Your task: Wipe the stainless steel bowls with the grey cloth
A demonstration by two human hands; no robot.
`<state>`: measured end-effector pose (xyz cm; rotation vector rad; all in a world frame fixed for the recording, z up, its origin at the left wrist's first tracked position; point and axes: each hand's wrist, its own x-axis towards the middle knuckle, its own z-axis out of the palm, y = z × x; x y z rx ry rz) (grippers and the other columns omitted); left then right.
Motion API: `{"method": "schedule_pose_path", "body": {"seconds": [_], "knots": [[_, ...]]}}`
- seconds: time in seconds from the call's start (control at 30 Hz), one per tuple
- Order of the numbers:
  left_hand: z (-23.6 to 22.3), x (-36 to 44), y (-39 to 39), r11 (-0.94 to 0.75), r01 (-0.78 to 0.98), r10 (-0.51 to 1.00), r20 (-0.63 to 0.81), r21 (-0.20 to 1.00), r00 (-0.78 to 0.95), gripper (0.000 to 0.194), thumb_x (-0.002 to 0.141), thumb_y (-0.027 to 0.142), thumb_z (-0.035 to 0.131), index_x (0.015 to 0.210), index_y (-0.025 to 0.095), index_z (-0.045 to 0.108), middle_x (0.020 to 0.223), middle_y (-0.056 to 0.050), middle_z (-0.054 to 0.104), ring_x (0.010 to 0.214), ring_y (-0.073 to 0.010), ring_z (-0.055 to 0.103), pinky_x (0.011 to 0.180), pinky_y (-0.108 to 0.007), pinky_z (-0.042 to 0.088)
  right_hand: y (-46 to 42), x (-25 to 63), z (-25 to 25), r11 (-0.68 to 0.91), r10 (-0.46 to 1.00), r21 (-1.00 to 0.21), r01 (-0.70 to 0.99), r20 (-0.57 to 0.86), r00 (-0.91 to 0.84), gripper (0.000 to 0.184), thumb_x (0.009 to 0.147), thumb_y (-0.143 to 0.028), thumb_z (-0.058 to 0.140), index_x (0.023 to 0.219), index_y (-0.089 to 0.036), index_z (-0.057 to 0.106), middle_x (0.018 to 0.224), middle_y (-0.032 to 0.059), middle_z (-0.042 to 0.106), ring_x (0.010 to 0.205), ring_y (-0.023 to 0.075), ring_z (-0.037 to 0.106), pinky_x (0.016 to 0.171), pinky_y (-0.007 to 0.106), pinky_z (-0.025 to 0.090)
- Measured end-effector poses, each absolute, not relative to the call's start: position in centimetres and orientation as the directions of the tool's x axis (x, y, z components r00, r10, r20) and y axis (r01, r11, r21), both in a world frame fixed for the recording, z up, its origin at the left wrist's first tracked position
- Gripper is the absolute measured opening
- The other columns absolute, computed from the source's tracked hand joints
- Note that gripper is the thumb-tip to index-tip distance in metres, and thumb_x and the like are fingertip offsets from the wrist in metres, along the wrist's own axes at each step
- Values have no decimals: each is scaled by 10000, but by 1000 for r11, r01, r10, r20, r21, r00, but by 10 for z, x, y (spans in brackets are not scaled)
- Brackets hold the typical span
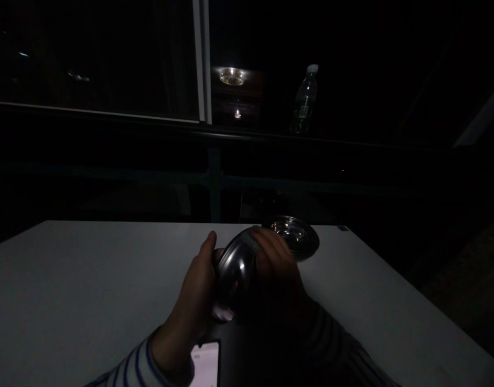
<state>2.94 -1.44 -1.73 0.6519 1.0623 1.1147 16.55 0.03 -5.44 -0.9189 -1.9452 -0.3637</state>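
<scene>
A shiny metal bowl (235, 271) is held up on its side over the white table, its rounded outside facing me. My left hand (198, 287) grips the bowl's left edge, thumb pointing up. My right hand (277, 260) is closed against the bowl's right side, fingers curled over a greyish pad-like piece (251, 242) pressed on the metal. The light is too dim to make out exactly what this piece is. Behind the right hand a second metal bowl (305, 242) rests upright on the table, partly hidden by the fingers.
A lit phone (205, 365) lies on the white table (109, 290) below my left wrist. Beyond the table's far edge, a clear bottle (305, 105) with a white cap stands on a dark ledge by the window frame (203, 64). A small dark patch (342, 228) marks the table's far right corner.
</scene>
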Motion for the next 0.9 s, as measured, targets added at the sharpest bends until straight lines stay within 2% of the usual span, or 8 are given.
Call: {"method": "schedule_pose_path", "body": {"seconds": [0.17,0.23,0.43,0.5,0.63,0.7,0.83,0.9], "knots": [[-14,25,-14,351,-460,935,-332,816,125,424,720,539,498,536,159,532,417,27,480,370,-93,433,408,-206,320,-12,145,-68,690,276,141,709,855,-439,313,860,-274,408,1123,-146,521,1141,62,589,1184,232,427,1025,442,319],[-15,24,-12,323,-468,945,-309,822,111,390,706,512,539,542,158,532,428,34,479,380,-86,437,404,-197,317,-13,145,-69,716,248,189,672,831,-498,318,867,-278,388,1134,-166,520,1166,42,576,1201,214,410,1043,424,298],[-20,27,-11,315,-425,945,-321,848,60,383,687,500,575,540,148,540,450,-1,531,412,-127,495,439,-240,390,5,170,-59,672,455,-109,733,842,-291,374,891,-170,243,1194,-83,445,1196,144,528,1171,208,441,956,434,411],[-18,27,-11,309,-469,946,-318,827,63,304,712,421,584,586,145,561,489,-5,565,442,-130,524,464,-240,414,4,166,-63,679,409,-46,733,853,-324,359,881,-180,296,1190,-80,450,1178,143,541,1188,226,427,977,453,387],[-14,24,-8,349,-572,925,-370,743,83,195,782,269,525,666,130,594,529,-6,593,442,-101,529,454,-205,411,-8,149,-70,718,265,186,671,818,-510,360,852,-305,452,1175,-148,488,1196,71,549,1249,237,355,1042,435,314],[-14,24,-8,376,-575,913,-398,726,93,207,797,270,507,695,120,607,538,-15,600,437,-103,529,451,-210,416,-8,151,-66,731,289,172,660,798,-528,362,867,-327,426,1176,-148,487,1222,76,535,1252,229,353,1036,430,326],[-19,25,-10,365,-504,924,-372,783,90,215,760,312,572,721,107,623,576,-39,625,499,-145,578,486,-247,454,0,166,-55,683,438,-9,731,806,-399,399,894,-279,326,1216,-75,442,1234,156,511,1218,241,400,996,473,370],[-18,24,-9,342,-500,931,-360,796,63,207,761,307,573,715,111,621,582,-42,635,509,-156,593,484,-253,462,1,163,-58,690,400,30,723,817,-415,388,886,-272,359,1198,-66,462,1206,154,533,1226,246,392,1001,461,379]]}}
